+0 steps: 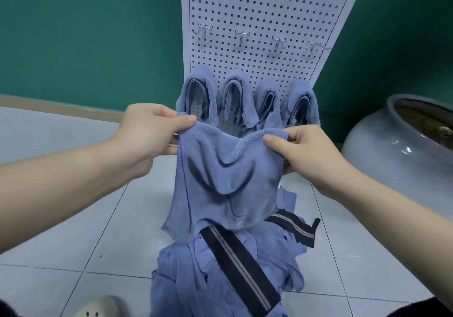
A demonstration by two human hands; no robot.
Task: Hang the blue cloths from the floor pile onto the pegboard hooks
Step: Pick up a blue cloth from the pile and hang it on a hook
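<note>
A person's left hand (144,132) pinches the upper left corner of a blue cloth (225,174) between thumb and curled fingers, while the right hand (311,152) grips its upper right corner the same way, holding it spread above the floor pile (220,275) of blue cloths crossed by a black striped strap (239,270). Behind, four blue cloths (247,98) hang on the white pegboard (264,17)'s lowest row; bare metal hooks (242,38) sit above. A glazed ceramic urn (402,150) stands at right.
</note>
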